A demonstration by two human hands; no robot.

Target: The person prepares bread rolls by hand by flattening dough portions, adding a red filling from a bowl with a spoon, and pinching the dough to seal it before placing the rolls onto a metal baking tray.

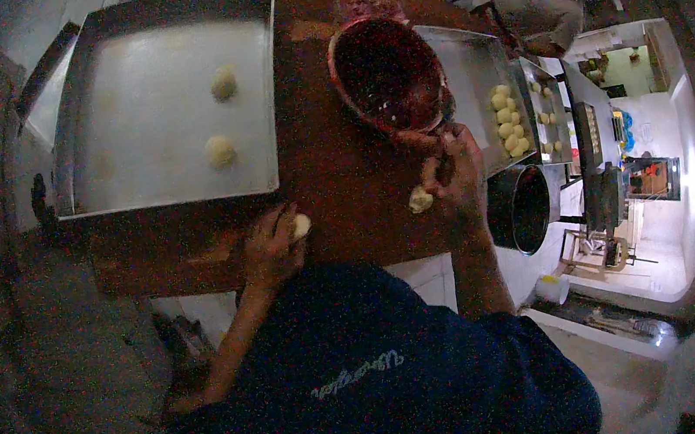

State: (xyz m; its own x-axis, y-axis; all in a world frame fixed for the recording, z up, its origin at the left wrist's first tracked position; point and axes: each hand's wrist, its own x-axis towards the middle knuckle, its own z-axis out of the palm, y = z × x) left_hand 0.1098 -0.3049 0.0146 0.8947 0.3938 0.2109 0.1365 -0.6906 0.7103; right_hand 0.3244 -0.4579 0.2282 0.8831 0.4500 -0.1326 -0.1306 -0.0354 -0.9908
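Note:
At the table's near edge, my left hand (268, 249) curls round a pale dough ball (302, 225), which partly shows past the fingers. My right hand (456, 159) is below the near rim of a reddish bowl (339, 73). A small irregular piece of dough (421, 199) is at the tips of its lower fingers, just above or on the wood; the grip is partly hidden and dim. The bowl holds a dark red mass with a few pale specks. On the large metal tray (142, 121) at the left, two round dough balls (220, 151) lie apart near its right side.
The brown wooden table (349, 226) lies under my hands. Right of the bowl, another tray (469, 69) carries several dough balls (509, 121) in close rows. A dark round pot (520, 210) stands below it. More trays stretch away, and another person (544, 7) is at the far right.

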